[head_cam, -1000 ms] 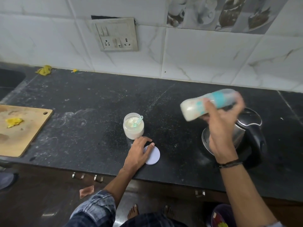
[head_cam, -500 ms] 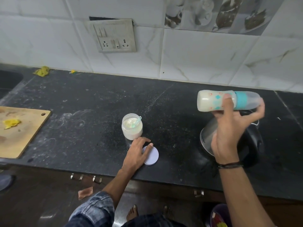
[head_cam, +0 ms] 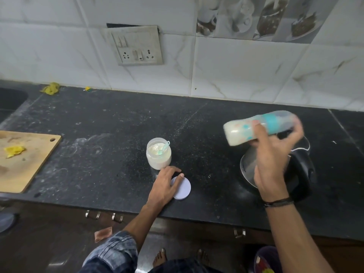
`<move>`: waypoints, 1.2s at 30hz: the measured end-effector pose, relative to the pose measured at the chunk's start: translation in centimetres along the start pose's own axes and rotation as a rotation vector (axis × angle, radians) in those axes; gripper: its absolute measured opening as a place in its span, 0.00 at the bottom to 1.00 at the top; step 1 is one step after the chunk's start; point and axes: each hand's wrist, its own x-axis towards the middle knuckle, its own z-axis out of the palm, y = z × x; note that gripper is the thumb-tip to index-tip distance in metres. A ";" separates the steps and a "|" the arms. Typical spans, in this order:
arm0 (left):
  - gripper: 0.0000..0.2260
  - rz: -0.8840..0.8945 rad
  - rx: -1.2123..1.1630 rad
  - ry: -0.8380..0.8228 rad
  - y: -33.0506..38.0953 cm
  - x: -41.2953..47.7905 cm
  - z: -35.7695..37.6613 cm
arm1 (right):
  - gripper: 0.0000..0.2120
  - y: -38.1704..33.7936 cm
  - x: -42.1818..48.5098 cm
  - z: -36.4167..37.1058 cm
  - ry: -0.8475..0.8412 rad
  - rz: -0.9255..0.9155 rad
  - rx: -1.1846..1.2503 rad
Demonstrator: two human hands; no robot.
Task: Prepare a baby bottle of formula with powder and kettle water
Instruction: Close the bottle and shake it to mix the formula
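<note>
Altogether: one bottle point(head_cam: 254, 128), one jar point(head_cam: 158, 156), one lid point(head_cam: 182, 188), one kettle point(head_cam: 299, 174).

right hand point(head_cam: 272, 154): grips tilted bottle point(head_cam: 256, 128) | left hand point(head_cam: 164, 186): on lid point(head_cam: 182, 187)

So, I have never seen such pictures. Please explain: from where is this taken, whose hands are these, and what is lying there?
There is no machine. A person wears a camera on the head, looking down at their own two hands. The right hand holds a bottle of milky liquid sideways above a kettle; it looks blurred. The left hand rests on a white lid on the dark counter. Nearby stand an open powder jar with a scoop, and a board at the left.
</note>
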 end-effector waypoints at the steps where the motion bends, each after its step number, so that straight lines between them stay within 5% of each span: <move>1: 0.11 -0.004 0.001 0.005 0.1 0.0 0.0 | 0.39 -0.1 0.2 -0.2 0.048 -0.035 0.038; 6: 0.10 0.006 -0.006 0.003 0.1 0.0 -0.1 | 0.36 0.6 0.0 -0.6 -0.091 0.080 -0.114; 10: 0.11 -0.009 -0.013 0.001 0.4 0.0 -0.1 | 0.40 0.5 0.1 -0.4 0.046 -0.014 0.004; 14: 0.14 -0.002 -0.005 0.003 0.2 -0.1 -0.1 | 0.39 0.7 -0.3 0.0 -0.146 0.100 -0.174; 19: 0.14 -0.016 0.002 -0.003 0.2 0.0 0.0 | 0.42 0.1 0.1 0.3 0.029 -0.053 -0.010; 23: 0.15 -0.013 0.000 -0.007 0.0 0.0 -0.1 | 0.38 0.4 0.3 -0.8 -0.204 0.022 -0.225; 27: 0.15 -0.019 0.005 -0.001 0.1 0.1 0.1 | 0.37 -0.1 1.0 -0.8 0.025 -0.046 -0.014; 31: 0.16 -0.012 0.011 -0.009 -0.1 -0.1 0.0 | 0.35 0.4 1.3 -1.1 -0.120 0.071 -0.127; 36: 0.12 -0.013 0.017 0.001 0.0 0.1 0.1 | 0.39 0.1 1.3 -1.0 0.041 -0.040 -0.023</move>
